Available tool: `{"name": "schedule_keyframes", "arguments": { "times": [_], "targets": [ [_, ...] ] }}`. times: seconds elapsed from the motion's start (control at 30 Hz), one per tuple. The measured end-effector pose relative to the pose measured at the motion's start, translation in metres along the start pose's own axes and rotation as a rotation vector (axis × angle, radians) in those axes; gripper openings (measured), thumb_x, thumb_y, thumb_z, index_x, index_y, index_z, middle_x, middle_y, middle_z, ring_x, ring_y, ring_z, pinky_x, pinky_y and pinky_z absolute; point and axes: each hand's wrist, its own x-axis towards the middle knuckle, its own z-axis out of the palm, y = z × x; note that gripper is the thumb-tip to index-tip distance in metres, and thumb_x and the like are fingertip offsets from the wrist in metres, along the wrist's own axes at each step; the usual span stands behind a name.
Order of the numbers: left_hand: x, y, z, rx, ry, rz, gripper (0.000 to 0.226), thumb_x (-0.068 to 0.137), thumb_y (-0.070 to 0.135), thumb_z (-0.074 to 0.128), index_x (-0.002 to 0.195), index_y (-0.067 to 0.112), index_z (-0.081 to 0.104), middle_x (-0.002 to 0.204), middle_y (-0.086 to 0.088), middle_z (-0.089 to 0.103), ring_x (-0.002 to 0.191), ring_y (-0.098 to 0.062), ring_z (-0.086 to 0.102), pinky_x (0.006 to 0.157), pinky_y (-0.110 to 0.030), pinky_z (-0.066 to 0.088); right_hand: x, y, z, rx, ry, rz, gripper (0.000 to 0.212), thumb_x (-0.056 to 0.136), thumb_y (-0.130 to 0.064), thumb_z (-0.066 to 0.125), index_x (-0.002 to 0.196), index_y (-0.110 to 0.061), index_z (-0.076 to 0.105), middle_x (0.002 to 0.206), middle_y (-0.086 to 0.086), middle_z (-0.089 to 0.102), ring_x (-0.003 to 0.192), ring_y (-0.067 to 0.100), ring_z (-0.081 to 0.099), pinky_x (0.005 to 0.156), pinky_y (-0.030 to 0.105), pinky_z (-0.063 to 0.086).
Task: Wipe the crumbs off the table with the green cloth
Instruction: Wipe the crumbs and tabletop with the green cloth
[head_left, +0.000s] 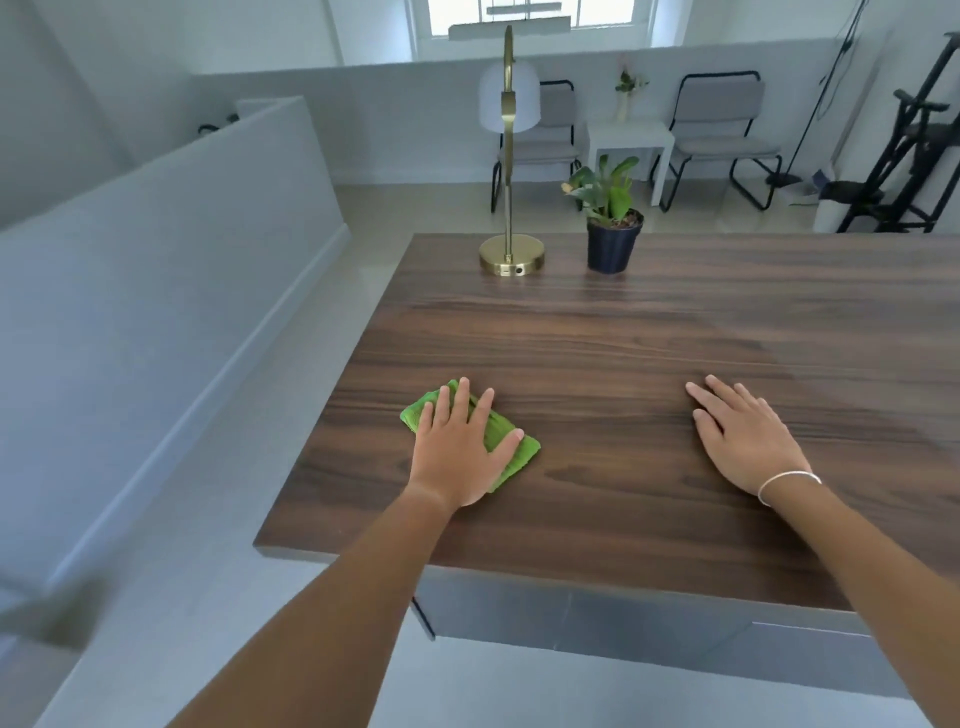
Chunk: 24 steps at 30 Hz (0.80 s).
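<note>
A folded green cloth (511, 449) lies flat on the dark wooden table (623, 338), near its left edge. My left hand (457, 447) presses down on the cloth with fingers spread, covering most of it. My right hand (743, 431) rests palm down on the bare wood to the right, fingers apart, holding nothing; a thin bracelet is on its wrist. No crumbs are visible on the wood at this distance.
A brass lamp (511, 254) with a round base and a potted plant (613, 239) stand at the table's far edge. The table's left edge runs close to the cloth. Chairs and a small white side table stand beyond, on the floor.
</note>
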Motion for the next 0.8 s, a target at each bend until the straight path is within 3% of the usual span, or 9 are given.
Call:
{"name": "schedule_keyframes", "arguments": {
  "times": [0.17,0.37,0.47,0.63,0.8],
  "targets": [
    [-0.062,-0.082,-0.02,0.033,0.005,-0.077,0.089,0.07,0.072,0.002,0.147,0.027,0.01,0.159,-0.006,0.002,0.146,-0.025,-0.001,0.117,-0.04,-0.001,0.0,-0.003,0.001,-0.005,-0.003,0.005,0.046,0.098,-0.03,0.028,0.143,-0.025,0.031,0.157,0.002,0.021,0.145,0.029,0.015,0.118,0.043,0.01],
    [-0.109,-0.122,-0.025,0.1,-0.039,-0.005,0.102,0.064,0.078,-0.018,0.148,0.023,0.004,0.159,-0.008,-0.001,0.145,-0.026,-0.007,0.119,-0.042,-0.001,0.0,-0.011,0.0,-0.017,0.002,0.008,0.045,0.098,-0.026,0.031,0.143,-0.021,0.034,0.156,0.007,0.024,0.144,0.033,0.018,0.117,0.046,0.012],
    [-0.102,-0.128,-0.028,0.074,-0.042,-0.004,0.091,0.068,0.07,-0.005,0.147,0.025,0.005,0.159,-0.006,-0.002,0.146,-0.025,-0.005,0.117,-0.039,-0.002,0.002,-0.011,0.002,-0.018,0.005,0.021,0.045,0.097,-0.027,0.03,0.143,-0.023,0.033,0.156,0.005,0.023,0.144,0.031,0.017,0.117,0.046,0.011],
    [-0.073,-0.127,-0.028,0.11,-0.04,0.045,0.089,0.07,0.069,-0.005,0.147,0.026,0.005,0.159,-0.007,0.001,0.146,-0.026,-0.002,0.118,-0.041,0.0,0.001,-0.013,0.003,-0.007,-0.001,0.026,0.045,0.098,-0.028,0.03,0.143,-0.024,0.032,0.157,0.003,0.021,0.145,0.028,0.015,0.119,0.043,0.009],
    [-0.069,-0.059,-0.013,0.05,-0.024,0.204,0.083,0.076,0.067,0.004,0.147,0.025,0.01,0.159,-0.008,0.004,0.146,-0.028,-0.002,0.117,-0.041,-0.002,-0.002,-0.015,0.002,0.008,0.013,0.036,0.045,0.098,-0.028,0.031,0.143,-0.024,0.032,0.157,0.002,0.021,0.145,0.028,0.016,0.118,0.042,0.009]
  ]
}}
